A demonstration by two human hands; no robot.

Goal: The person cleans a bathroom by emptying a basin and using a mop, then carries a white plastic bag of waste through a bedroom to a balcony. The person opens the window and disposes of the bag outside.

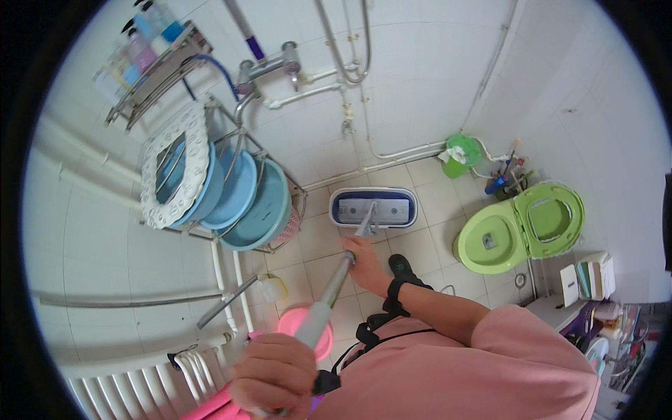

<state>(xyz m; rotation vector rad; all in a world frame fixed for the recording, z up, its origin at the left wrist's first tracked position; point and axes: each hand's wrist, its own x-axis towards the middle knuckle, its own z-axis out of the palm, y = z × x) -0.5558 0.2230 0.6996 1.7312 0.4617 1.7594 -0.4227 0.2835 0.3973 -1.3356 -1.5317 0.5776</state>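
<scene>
Both my hands are on the pole [338, 278] of a flat mop, which slopes down away from me. My left hand [273, 373] is wrapped around its upper part, close to the camera. Lower down, beside a collar on the pole, my right hand [365, 265] grips it; a black strap circles that wrist. The mop's flat grey head plate [352, 210] lies level inside a blue rectangular bucket [334, 215] with a white rim, standing on the tiled floor. The plate hides the bucket's bottom, and any pad under it is out of sight.
Blue basins [265, 220] fill a metal rack at the left. A pink basin [323, 344] and a yellowish jug [273, 287] stand near my feet. Rightward are a green squat toilet [467, 252] with a raised seat and a green bin [455, 169]. A radiator [136, 391] lines the lower left.
</scene>
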